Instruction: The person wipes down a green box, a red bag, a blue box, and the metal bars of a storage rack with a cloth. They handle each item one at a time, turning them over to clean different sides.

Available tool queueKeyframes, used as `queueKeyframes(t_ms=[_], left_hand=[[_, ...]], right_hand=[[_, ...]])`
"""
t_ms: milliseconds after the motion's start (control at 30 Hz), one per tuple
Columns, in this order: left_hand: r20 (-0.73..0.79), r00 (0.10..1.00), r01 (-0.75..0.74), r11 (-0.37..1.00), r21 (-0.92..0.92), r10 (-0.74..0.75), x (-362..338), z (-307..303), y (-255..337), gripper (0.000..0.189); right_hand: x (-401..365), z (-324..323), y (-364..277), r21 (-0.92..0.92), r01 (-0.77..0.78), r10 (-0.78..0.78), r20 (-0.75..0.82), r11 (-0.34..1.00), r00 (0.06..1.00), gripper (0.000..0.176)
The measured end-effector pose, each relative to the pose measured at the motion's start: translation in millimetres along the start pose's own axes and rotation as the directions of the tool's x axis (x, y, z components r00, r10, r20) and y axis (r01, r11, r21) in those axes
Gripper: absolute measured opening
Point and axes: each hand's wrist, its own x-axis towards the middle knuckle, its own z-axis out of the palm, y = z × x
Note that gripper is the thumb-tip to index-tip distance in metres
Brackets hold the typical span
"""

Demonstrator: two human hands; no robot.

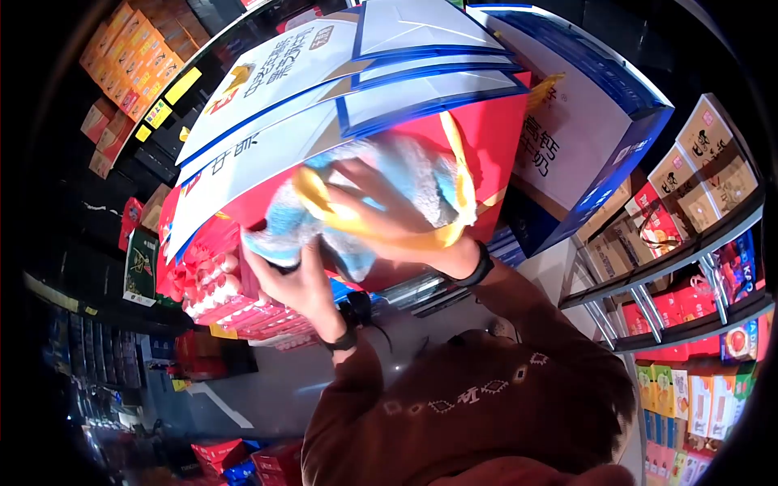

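A fluffy towel [356,251] with blue and grey-white stripes is bunched against the red side of a gift box [494,130]. My left hand [292,279] grips its left end, thumb and fingers closed round the fabric. Farther right, my right hand [389,215] is closed on the upper part of the same towel, its fingers partly smeared by motion. A yellow ribbon handle [454,166] loops from the box across my right hand. Flat blue-and-white cartons [275,73] lean in a row just beyond both hands.
A large blue-and-white milk carton [559,121] stands at right. Pink-and-red packs [235,283] are stacked by my left hand. A shelf rack [689,283] with boxed goods curves along the right side. Orange boxes [134,61] sit on a far shelf at upper left.
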Motion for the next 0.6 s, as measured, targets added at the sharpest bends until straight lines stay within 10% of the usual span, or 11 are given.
queueKeyframes(t_ms=[133, 167, 267, 333, 367, 600], left_hand=[[-0.041, 0.999, -0.007, 1.0, 0.021, 0.008, -7.4, 2.9, -6.4, 0.079], [-0.037, 0.999, -0.023, 0.998, 0.055, 0.025, -15.0, 4.2, -6.1, 0.081], [-0.008, 0.997, 0.078, 0.997, 0.013, -0.078, -47.2, 4.9, -18.5, 0.085], [0.01, 0.999, 0.04, 0.994, 0.105, -0.041, -73.0, 2.5, -36.4, 0.087], [0.042, 0.999, -0.025, 0.985, 0.17, 0.018, -83.6, -1.1, -47.8, 0.087], [0.051, 0.997, -0.066, 0.922, 0.381, 0.051, -141.7, 6.5, -57.1, 0.091]], right_hand=[[-7.9, 4.0, 1.8, -0.221, 0.149, -0.153, -0.002, 0.964, 0.988, 0.054], [-11.7, 1.9, -0.7, 0.034, -0.004, 0.008, -0.132, 0.999, 0.991, 0.049], [-32.6, -21.2, -5.6, -0.295, 0.036, -0.041, -0.01, 0.955, 0.999, 0.043], [-86.1, 2.3, 0.7, -0.147, -0.007, 0.038, 0.206, 0.989, 0.978, 0.046], [-152.3, 50.0, 12.8, 0.252, -0.283, 0.229, 0.223, 0.925, 0.948, 0.061], [-181.3, 8.2, 9.6, 0.085, -0.255, 0.207, 0.367, 0.963, 0.907, 0.055]])
